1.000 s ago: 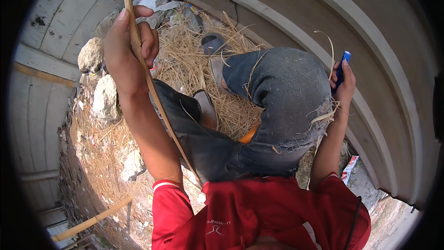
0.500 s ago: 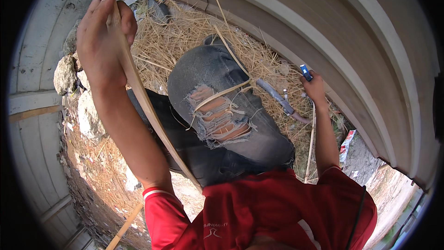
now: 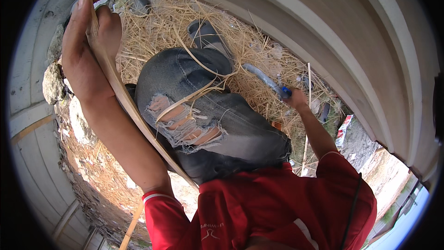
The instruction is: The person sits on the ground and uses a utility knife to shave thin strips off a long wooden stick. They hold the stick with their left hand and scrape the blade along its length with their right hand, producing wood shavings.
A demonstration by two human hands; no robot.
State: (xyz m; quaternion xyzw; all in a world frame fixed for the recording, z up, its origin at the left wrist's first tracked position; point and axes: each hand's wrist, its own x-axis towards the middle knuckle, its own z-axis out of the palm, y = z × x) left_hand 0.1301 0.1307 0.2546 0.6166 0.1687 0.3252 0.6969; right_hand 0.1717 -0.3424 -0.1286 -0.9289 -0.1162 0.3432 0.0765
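Left hand (image 3: 95, 30): thumb and fingers closed round pale strip (image 3: 123, 93), strip running down beside forearm; torn jeans (image 3: 249, 125) right of grip; farther off, right hand (image 3: 297, 99) at blue object (image 3: 286, 91), hold unclear; grey tool (image 3: 262, 78) up-left of fingers; straw (image 3: 162, 30) beyond

Makeshift work area, apparently outdoors, beside a ribbed wall (image 3: 305, 28). Straw-like strips (image 3: 157, 25) litter the sunlit ground (image 3: 104, 173); rough rocks (image 3: 54, 84) lie near a pale panelled wall (image 3: 34, 153).
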